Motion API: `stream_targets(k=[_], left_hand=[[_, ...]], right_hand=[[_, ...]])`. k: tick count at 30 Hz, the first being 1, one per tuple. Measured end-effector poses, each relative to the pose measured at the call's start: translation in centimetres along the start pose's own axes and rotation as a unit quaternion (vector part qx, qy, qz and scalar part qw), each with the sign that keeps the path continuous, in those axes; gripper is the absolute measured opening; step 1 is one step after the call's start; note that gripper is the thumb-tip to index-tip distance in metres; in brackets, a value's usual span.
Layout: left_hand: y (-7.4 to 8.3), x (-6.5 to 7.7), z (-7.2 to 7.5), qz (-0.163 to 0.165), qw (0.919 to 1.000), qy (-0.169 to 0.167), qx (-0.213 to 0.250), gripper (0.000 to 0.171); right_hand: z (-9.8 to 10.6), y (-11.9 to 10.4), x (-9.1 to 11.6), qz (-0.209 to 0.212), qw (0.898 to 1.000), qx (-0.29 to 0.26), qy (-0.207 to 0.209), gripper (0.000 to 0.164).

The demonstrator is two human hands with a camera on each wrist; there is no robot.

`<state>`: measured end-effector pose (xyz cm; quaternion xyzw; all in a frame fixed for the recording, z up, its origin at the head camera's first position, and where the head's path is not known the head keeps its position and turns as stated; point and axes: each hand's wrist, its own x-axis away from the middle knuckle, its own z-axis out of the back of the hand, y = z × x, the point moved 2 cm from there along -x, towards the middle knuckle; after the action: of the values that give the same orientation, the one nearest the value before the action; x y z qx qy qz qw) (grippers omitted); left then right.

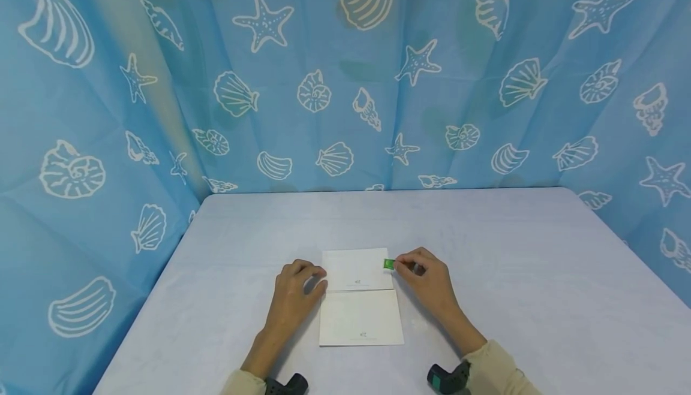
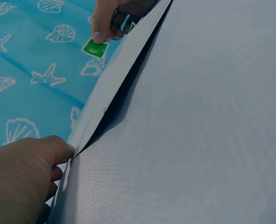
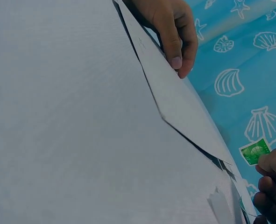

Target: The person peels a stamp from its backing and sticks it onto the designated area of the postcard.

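White tabletop [image 1: 486, 239]; right hand [image 1: 429, 275] pinches green stamp [image 1: 388, 264]; left hand [image 1: 296, 293] touches paper [image 1: 353, 266].

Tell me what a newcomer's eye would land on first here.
Most likely the blue curtain, its white shells and starfish filling the background behind the pale table. Next comes the small green stamp, the brightest spot above the tabletop, pinched in the right hand at the right edge of the white paper. The left hand is at the paper's left edge.
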<state>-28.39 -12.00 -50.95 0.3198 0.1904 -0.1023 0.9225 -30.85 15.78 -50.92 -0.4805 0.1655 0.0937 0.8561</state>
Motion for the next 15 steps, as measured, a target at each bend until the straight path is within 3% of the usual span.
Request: stream_targets(k=[15], left_hand=[[-0.1,0.0,0.0,-0.020,0.9997,0.009,-0.003,0.015]], right_hand=[[-0.8,0.4,-1.5,-0.007,1.000,0.009,-0.008,0.007]])
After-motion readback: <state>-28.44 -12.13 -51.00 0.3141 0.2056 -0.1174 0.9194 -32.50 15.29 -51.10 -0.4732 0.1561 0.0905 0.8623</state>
